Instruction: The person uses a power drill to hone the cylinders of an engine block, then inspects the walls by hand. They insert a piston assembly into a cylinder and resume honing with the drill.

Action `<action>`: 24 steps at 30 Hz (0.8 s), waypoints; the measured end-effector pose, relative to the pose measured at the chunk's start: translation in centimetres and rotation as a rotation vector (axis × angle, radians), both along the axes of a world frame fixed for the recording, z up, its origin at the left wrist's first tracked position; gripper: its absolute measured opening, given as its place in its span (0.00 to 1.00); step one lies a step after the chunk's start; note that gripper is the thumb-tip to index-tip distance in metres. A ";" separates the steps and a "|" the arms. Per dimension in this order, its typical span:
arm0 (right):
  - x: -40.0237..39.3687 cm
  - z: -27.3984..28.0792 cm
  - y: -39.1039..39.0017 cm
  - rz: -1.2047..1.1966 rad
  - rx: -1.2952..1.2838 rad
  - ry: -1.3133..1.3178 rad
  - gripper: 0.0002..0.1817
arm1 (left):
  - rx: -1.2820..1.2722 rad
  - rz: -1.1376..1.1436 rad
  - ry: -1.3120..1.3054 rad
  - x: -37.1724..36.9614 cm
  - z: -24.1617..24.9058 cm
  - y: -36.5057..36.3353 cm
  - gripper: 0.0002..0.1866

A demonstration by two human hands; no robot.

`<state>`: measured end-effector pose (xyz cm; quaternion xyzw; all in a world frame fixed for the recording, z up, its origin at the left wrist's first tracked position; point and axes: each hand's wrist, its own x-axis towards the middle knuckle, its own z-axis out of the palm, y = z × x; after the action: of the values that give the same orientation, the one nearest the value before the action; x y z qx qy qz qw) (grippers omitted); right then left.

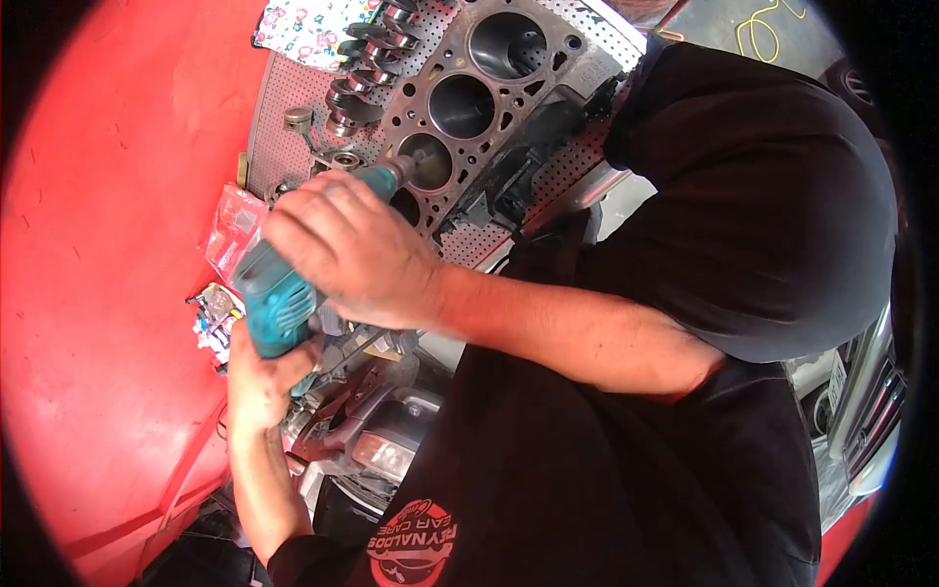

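My right hand (352,245) is wrapped over the top of a teal power drill (284,303), near its front. Lower down, my left hand (259,382) grips the rear of the drill. The drill's nose points at a cylinder bore (426,161) in a metal engine block (460,147), and a blurred round tool sits at that bore. Two more open bores lie above it, and another is partly hidden by my right hand. A crankshaft (367,73) rests beside the block, with a piston (297,119) close by.
A perforated work surface (284,93) carries a floral cloth (313,29). A plastic packet (235,230) lies at its edge by the red wall (108,245). Car parts with a headlight (386,452) are below. A yellow cable (758,34) lies on the floor.
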<state>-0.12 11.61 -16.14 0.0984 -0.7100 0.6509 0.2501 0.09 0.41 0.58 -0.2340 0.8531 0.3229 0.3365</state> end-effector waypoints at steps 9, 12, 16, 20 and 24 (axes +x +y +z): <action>-0.3 -1.3 0.6 0.015 0.008 -0.062 0.40 | 0.004 -0.028 -0.065 -1.5 -1.7 0.4 0.09; -0.2 -1.2 0.2 0.029 0.010 -0.062 0.38 | 0.008 -0.001 -0.064 -1.3 -1.3 0.4 0.10; -0.1 1.1 0.1 -0.007 -0.004 -0.028 0.29 | -0.014 0.048 -0.009 -0.4 1.0 0.6 0.14; -0.1 1.9 0.0 -0.042 0.054 -0.029 0.22 | 0.004 0.048 0.002 -0.3 2.0 0.9 0.15; -0.2 1.2 0.4 -0.019 0.031 -0.048 0.23 | -0.022 0.032 0.001 -0.6 1.0 0.9 0.13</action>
<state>-0.28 12.03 -14.89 0.0799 -0.7268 0.6394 0.2377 -0.52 1.31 1.54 -0.2511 0.8529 0.3189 0.3285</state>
